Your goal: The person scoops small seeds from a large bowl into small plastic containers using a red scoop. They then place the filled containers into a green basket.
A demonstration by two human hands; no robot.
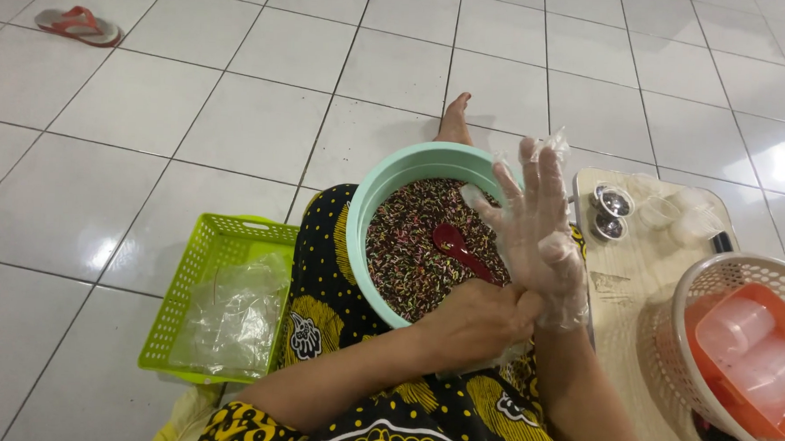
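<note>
We see a bright, evenly lit scene under soft overhead light. Glare spreads on the glossy floor tiles (150, 104) toward two and three o'clock, where the whites wash out. Shadows are faint and short, the softest lying beside the green basket (218, 266) at eight o'clock. The clear glove on the right hand (538, 231) catches small highlights. Tile lines bow at the edges, and focus holds sharp nearly throughout.

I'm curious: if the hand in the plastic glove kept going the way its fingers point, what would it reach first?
Probably bare floor tiles. The right hand points up and away, above the rim of the green bowl; depth is hard to judge.
</note>
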